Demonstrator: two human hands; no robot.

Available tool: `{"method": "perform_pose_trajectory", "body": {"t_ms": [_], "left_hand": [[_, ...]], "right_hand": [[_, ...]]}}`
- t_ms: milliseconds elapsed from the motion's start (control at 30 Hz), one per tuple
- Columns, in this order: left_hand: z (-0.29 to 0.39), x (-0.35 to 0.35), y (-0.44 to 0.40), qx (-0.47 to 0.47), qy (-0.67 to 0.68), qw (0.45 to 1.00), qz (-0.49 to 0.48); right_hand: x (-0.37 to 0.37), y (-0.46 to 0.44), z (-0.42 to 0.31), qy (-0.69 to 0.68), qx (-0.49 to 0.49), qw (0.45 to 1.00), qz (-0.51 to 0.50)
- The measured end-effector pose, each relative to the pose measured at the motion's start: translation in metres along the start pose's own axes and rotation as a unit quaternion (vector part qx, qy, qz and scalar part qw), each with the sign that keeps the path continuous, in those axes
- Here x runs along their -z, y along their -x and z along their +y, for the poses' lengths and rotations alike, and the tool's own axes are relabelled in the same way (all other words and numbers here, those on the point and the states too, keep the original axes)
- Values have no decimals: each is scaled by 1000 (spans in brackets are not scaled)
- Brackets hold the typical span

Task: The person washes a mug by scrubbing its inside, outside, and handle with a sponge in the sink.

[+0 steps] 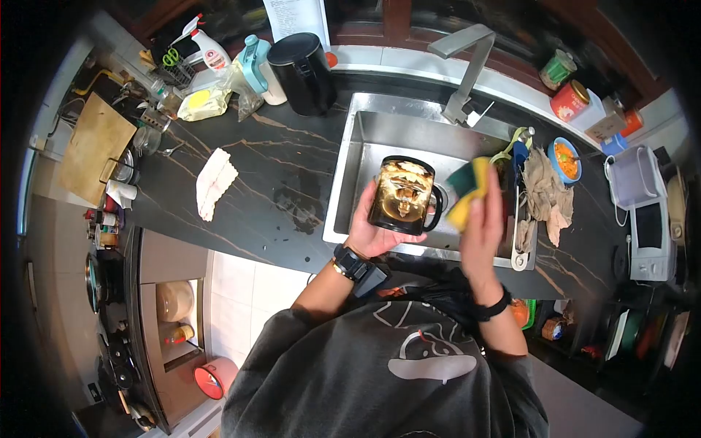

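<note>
Over the front part of the steel sink (338,182), my left hand (371,226) holds a black mug (404,196) with a gold and white picture on its side. The mug's handle points right. Just right of it, my right hand (483,230) grips a yellow and green sponge (469,191), which is slightly blurred. A gap separates the sponge from the mug. The faucet (467,80) rises behind the sink, and no water is seen running from it.
Left on the counter (277,153) lies a pale cloth (215,184). Behind stand a black pitcher (301,73), a light blue jug (261,69) and a spray bottle (210,52). Brown cloths (544,186) and a blue bowl (566,160) are right of the sink.
</note>
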State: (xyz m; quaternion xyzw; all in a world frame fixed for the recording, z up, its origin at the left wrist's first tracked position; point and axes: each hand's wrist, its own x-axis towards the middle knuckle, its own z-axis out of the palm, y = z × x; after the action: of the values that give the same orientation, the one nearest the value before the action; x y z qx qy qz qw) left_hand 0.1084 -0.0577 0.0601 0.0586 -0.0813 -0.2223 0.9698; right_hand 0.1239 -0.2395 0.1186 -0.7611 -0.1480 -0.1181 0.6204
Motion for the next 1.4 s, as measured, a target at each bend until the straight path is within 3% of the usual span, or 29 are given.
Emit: {"method": "perform_pose_trajectory", "body": {"t_ms": [67, 133, 200, 267, 333, 400, 467, 500, 600, 667, 800, 1400], "left_hand": [[0, 11, 1, -2, -20, 1000, 14], [3, 11, 3, -4, -42, 999, 27], [8, 4, 6, -22, -224, 972, 66], [5, -11, 2, -39, -234, 968, 85], [2, -17, 2, -80, -351, 927, 101], [2, -13, 3, -82, -333, 933, 109], [0, -9, 2, -100, -225, 969, -10], [-3, -4, 2, -109, -243, 962, 54], [-7, -1, 6, -142, -185, 966, 113], [-4, -4, 8, -148, -171, 967, 113], [-7, -10, 11, -132, -213, 960, 128], [-16, -11, 8, -112, -251, 949, 154]], "right_hand": [[-13, 17, -12, 42, 19, 993, -107], [-24, 23, -7, 30, 33, 994, -100], [-23, 19, -5, -7, 10, 995, -100], [-21, 12, 2, -41, 45, 995, -82], [-20, 11, -2, -23, 67, 994, -78], [-18, 13, -13, 72, 88, 988, -107], [-18, 14, -18, 101, 115, 981, -121], [-17, 13, -20, 140, 146, 967, -154], [-16, 24, -27, 187, 175, 947, -196], [-14, 34, -24, 196, 145, 951, -192], [-18, 11, -36, 279, 182, 931, -148], [-19, 16, -34, 199, 133, 961, -137]]}}
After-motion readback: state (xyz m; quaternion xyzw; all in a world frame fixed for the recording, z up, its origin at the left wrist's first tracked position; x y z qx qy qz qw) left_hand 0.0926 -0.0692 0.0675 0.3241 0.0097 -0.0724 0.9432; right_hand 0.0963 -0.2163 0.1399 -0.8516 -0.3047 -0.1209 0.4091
